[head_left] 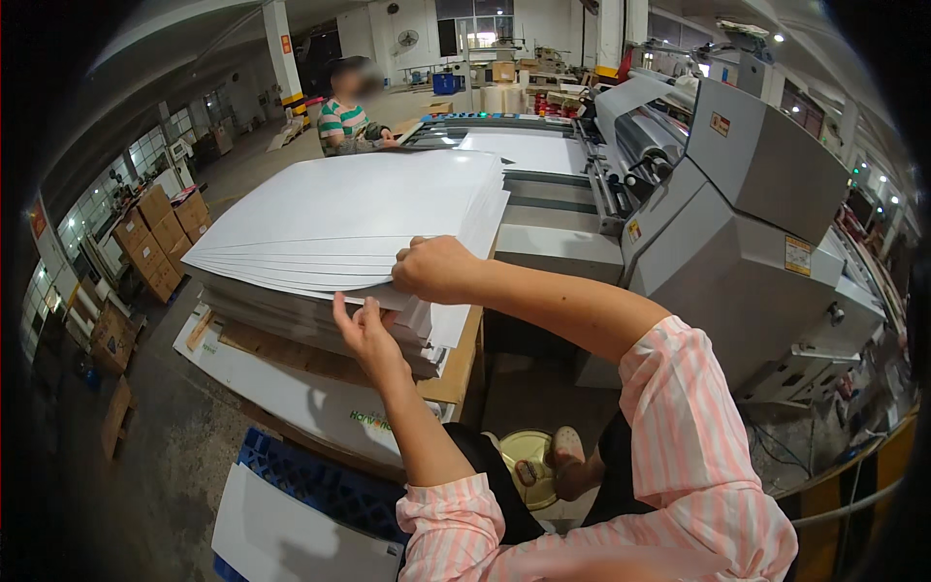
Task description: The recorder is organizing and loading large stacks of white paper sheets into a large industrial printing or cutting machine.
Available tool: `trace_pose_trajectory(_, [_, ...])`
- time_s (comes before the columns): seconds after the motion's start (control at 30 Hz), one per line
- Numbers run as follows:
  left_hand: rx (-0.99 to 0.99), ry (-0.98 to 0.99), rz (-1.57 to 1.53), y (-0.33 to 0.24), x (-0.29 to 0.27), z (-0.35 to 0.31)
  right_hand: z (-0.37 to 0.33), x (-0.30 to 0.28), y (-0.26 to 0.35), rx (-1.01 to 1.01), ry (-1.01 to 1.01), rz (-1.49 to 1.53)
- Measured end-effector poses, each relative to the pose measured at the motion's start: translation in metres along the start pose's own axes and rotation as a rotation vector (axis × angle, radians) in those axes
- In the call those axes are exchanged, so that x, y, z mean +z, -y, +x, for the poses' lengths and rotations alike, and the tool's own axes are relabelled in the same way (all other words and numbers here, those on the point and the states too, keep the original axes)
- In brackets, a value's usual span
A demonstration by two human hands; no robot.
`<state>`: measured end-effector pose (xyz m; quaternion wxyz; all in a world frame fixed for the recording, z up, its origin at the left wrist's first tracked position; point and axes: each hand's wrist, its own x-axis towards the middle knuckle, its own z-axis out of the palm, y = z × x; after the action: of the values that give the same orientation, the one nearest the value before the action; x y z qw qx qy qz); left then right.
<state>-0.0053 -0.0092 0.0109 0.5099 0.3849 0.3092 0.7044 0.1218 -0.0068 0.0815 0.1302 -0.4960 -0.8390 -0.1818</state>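
Note:
A tall stack of large white paper sheets (359, 199) lies in front of me, its upper sheets fanned into layers along the near edge. My right hand (436, 269) is closed over the near right corner of the upper sheets, fingers curled on the paper. Just below and to the left, my left hand (370, 335) reaches up to the same edge with its fingers apart. Its fingertips are at the sheet edges, and some of them are hidden by the paper. Beneath the fanned layers, the lower stack (320, 325) shows uneven edges.
Right of the stack stands a large grey machine (737, 233) with rollers and a feed bed. Another person (347, 121) in a striped top is across the stack. A blue pallet (320, 485) carries more sheets (281, 529) at lower left. Cardboard boxes (150, 238) stand farther left.

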Motion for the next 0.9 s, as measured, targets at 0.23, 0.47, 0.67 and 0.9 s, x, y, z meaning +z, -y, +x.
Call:
trace_pose_trajectory(0.23, [-0.083, -0.068, -0.158, 0.003, -0.008, 0.006, 0.000, -0.011, 0.009, -0.304, -0.118, -0.090])
trace_pose_trajectory(0.47, [-0.126, 0.009, -0.210, 0.006, -0.016, 0.009, 0.004, -0.011, 0.021, 0.059, -0.009, 0.028])
trace_pose_trajectory(0.67, [-0.100, 0.031, -0.150, 0.008, -0.012, 0.010, 0.011, -0.021, 0.019, 0.186, 0.131, 0.152])
trace_pose_trajectory(0.9, [-0.110, 0.064, -0.094, 0.004, -0.015, 0.014, 0.018, -0.016, 0.009, 0.013, -0.281, -0.272])
